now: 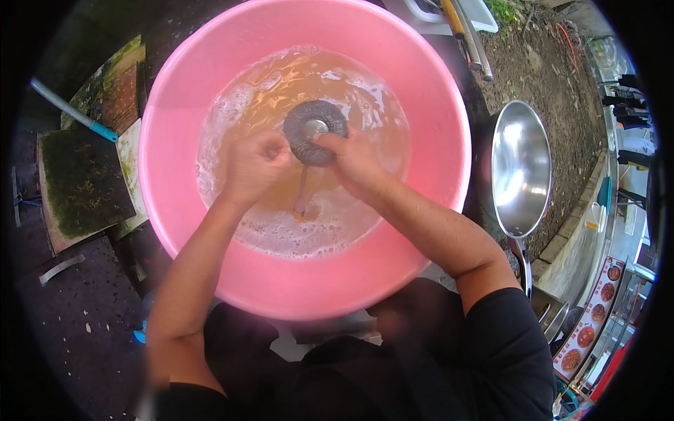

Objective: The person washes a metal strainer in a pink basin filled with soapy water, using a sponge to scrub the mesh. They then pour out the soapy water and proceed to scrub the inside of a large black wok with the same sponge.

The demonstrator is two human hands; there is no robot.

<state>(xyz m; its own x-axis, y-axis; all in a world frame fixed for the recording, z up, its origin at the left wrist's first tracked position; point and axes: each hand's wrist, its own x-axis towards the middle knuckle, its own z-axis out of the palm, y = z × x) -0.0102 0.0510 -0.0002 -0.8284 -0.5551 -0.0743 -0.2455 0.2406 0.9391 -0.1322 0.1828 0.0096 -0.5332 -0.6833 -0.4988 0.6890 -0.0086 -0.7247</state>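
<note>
A large pink plastic tub (174,131) stands before me, holding cloudy brown, sudsy water (263,184). Above that water, my right hand (354,160) grips a dark grey ring-shaped scouring pad (310,153), apparently of steel wool, with the thumb across its face. A small shiny round metal piece (316,127) shows in the ring's middle. Brownish liquid runs down from the pad's lower edge. My left hand (257,166) is blurred, its fingers curled close by the pad's left edge; whether it pinches anything is hidden.
To the right stands a shiny steel wok (521,168) with its handle towards me. Several long-handled tools (466,37) lie by a white tray (479,18) at the upper right. Mossy slabs (84,179) and a pole with a teal end (73,109) are at left.
</note>
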